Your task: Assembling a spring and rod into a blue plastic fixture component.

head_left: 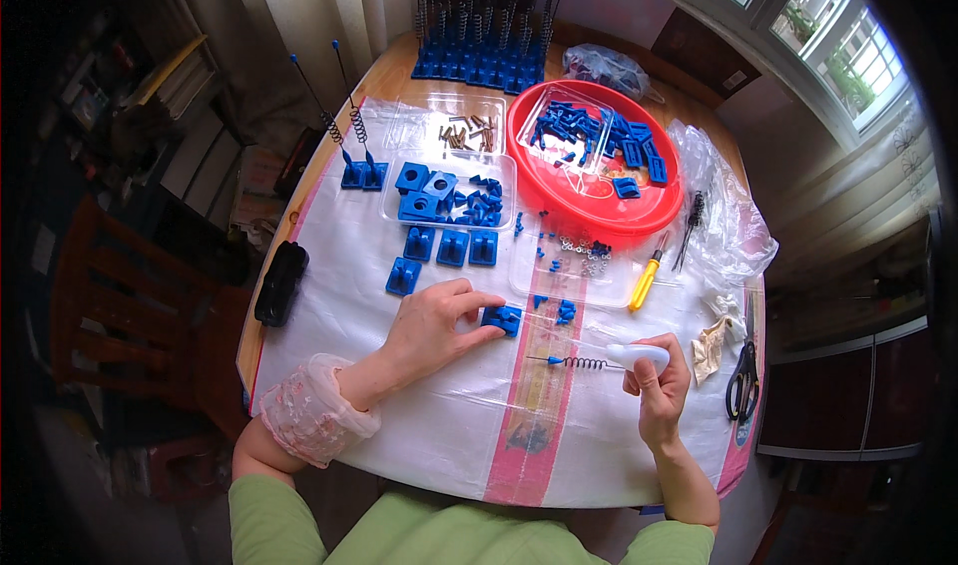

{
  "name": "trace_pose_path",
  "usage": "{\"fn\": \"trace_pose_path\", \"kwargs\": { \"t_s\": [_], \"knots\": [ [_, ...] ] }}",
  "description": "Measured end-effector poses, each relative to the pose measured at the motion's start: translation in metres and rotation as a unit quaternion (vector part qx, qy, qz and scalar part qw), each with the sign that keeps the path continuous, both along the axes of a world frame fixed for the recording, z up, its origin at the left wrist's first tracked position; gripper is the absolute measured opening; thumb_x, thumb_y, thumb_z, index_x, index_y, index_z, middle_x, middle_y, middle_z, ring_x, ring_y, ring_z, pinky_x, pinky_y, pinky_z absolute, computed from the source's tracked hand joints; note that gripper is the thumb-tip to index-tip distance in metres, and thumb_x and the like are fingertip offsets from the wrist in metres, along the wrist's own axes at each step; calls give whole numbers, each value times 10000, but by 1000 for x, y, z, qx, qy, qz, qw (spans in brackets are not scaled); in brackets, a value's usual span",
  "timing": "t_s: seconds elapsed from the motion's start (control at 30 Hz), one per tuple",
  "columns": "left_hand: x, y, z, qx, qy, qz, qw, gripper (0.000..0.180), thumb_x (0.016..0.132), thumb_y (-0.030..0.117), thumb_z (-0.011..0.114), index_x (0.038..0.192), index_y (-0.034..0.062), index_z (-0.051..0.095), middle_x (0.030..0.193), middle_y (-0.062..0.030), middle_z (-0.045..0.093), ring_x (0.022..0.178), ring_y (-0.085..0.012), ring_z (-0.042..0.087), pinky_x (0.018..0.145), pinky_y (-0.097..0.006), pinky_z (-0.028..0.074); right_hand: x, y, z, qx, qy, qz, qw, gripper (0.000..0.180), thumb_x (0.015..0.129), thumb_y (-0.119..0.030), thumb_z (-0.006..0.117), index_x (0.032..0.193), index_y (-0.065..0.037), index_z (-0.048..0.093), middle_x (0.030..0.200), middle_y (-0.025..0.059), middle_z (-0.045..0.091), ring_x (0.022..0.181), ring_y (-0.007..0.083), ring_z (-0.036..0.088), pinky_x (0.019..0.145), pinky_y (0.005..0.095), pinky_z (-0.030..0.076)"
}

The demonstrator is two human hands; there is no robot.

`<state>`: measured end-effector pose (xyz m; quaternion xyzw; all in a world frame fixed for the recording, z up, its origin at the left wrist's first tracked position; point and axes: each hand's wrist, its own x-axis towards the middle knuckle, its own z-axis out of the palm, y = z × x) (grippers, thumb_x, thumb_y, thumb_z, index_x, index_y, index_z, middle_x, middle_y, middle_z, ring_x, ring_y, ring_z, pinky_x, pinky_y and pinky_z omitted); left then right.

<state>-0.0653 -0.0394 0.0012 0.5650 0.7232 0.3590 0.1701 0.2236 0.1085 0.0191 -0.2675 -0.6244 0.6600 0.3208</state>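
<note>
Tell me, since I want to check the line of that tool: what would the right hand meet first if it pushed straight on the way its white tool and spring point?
The right hand points its white handled tool with a metal spring leftward; its blue tip aims at the bare white plastic table cover. Next would likely be the left hand wrist, though depth is unclear.

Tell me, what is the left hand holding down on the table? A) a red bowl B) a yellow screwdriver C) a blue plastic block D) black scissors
C: the left hand pinches a blue plastic block on the table, while the yellow screwdriver, black scissors and red bowl lie untouched.
</note>
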Motion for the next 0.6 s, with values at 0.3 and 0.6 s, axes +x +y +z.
{"fn": "trace_pose_path", "kwargs": {
  "t_s": [0.3,0.6],
  "knots": [
    [0,1,-1,6,-2,0,1000,316,854,281,869,1140,168,794,852,-17,674,732,-173,668,671,-326,542,-3,-2,0,1,2,-9,1000,227,1059,-225,675,1103,-27,574,806,-8,582,635,26,419,531,211,313],
    [1,0,0,3,-6,1,1000,332,843,226,883,1157,155,802,845,-22,665,733,-154,635,663,-299,528,-3,-1,-1,1,5,0,1000,211,1061,-213,671,1100,-33,568,765,-23,557,617,24,410,526,214,301]
  ]
}}
